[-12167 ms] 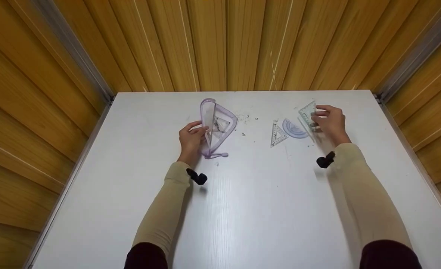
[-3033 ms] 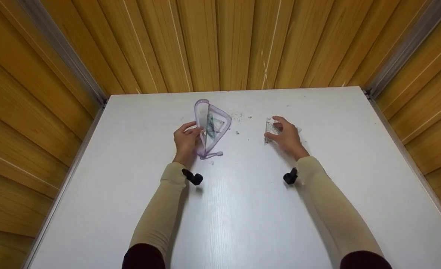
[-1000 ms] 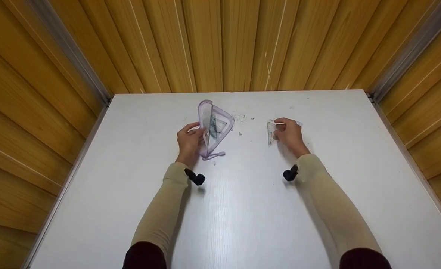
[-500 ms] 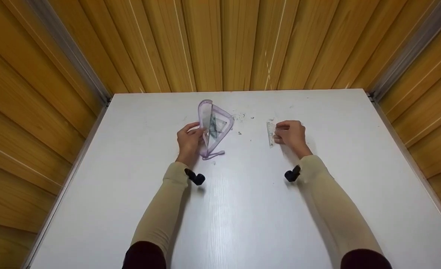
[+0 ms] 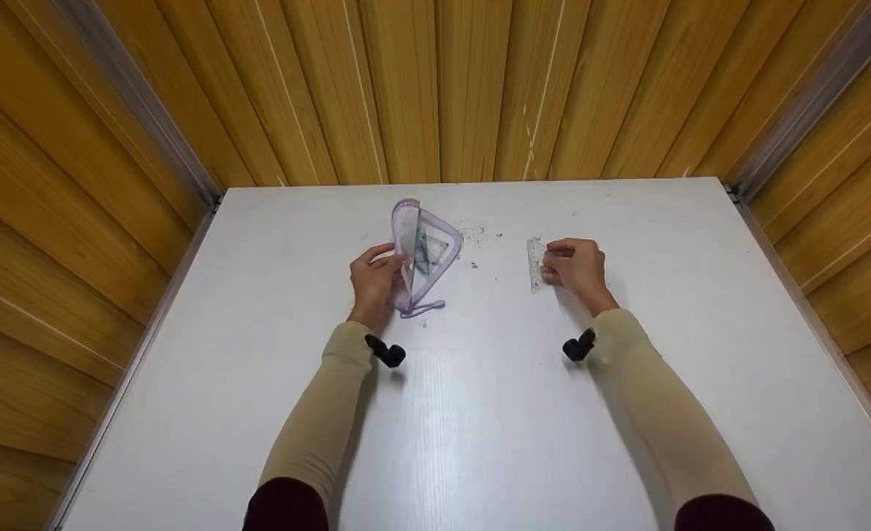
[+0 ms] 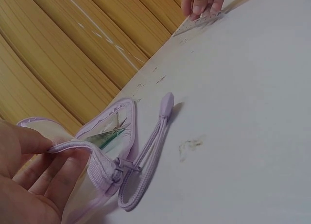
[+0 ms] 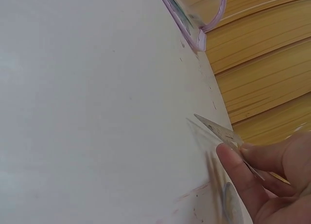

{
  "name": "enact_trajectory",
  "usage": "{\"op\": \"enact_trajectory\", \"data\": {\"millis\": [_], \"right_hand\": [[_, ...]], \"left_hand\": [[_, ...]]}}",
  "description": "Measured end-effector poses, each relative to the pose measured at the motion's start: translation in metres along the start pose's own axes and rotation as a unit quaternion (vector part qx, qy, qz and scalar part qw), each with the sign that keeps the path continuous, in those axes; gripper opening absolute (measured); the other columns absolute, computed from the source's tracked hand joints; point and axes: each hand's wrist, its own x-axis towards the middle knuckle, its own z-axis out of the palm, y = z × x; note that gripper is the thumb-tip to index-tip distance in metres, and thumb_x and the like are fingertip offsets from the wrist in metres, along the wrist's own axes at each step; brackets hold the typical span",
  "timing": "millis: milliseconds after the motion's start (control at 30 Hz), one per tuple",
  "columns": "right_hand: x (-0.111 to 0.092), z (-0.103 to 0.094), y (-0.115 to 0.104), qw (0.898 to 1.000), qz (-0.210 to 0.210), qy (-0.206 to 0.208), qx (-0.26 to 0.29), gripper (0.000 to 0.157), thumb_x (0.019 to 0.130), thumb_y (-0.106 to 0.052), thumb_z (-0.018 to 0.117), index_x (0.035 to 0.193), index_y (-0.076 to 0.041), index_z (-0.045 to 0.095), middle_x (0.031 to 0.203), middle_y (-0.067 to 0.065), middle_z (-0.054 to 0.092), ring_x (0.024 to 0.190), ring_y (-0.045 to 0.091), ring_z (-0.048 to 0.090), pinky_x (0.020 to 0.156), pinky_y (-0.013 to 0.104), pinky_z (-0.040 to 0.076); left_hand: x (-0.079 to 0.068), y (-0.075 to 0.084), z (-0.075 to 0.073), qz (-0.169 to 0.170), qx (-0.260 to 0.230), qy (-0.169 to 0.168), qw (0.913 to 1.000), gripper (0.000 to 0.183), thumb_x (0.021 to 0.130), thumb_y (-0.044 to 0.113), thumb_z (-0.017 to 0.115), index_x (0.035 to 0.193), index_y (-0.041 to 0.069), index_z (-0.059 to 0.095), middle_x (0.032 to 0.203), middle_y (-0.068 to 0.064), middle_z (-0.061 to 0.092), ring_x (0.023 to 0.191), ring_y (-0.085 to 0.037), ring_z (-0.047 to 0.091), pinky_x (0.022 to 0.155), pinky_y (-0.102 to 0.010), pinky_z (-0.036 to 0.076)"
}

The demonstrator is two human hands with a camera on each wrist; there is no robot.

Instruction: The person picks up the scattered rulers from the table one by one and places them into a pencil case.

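My left hand (image 5: 376, 284) pinches the edge of a clear zip pouch (image 5: 446, 262) with lilac trim, holding its mouth apart. Greenish see-through pieces (image 6: 109, 136) lie inside, at least one of them a triangle. The pouch's lilac zip-pull loop (image 6: 146, 161) rests on the table. To the right, my right hand (image 5: 577, 267) pinches a small clear set square (image 5: 534, 264) with printed scale marks. In the right wrist view this set square (image 7: 221, 131) is tilted, its pointed end above the table. Below the right hand lies a rounded clear piece, apparently the protractor (image 7: 232, 204), hidden in the head view.
Both hands work near the back of a white table (image 5: 435, 428). Small dark marks or crumbs (image 5: 474, 264) dot the surface between pouch and right hand. A wood-look panel wall (image 5: 472, 88) rises behind the back edge.
Since the earliest frame, my right hand has gone from a larger greenish set square to the small clear one, and green pieces now show in the pouch. Over the last half second, hardly anything moves.
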Motion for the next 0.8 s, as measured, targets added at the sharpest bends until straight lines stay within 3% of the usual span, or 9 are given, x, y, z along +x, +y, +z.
{"op": "enact_trajectory", "data": {"millis": [467, 800], "right_hand": [[0.003, -0.004, -0.013, 1.0, -0.013, -0.01, -0.008, 0.028, 0.091, -0.006, 0.067, 0.12, -0.003, 0.066, 0.111, 0.014, 0.065, 0.084, 0.022, 0.072, 0.067, 0.03, 0.058], [0.007, -0.009, -0.023, 1.0, -0.006, -0.012, 0.016, 0.032, 0.091, -0.005, 0.067, 0.123, -0.002, 0.064, 0.112, 0.014, 0.064, 0.083, 0.023, 0.071, 0.068, 0.032, 0.058]], "left_hand": [[-0.003, 0.002, -0.001, -0.014, 0.009, 0.006, 0.9998, 0.027, 0.087, 0.01, 0.073, 0.113, 0.007, 0.069, 0.095, -0.015, 0.073, 0.079, -0.023, 0.07, 0.062, -0.027, 0.054], [-0.003, 0.003, 0.003, -0.003, -0.002, 0.005, 1.0, 0.027, 0.087, 0.005, 0.072, 0.114, 0.004, 0.068, 0.096, -0.019, 0.073, 0.083, -0.031, 0.071, 0.063, -0.029, 0.055]]}}
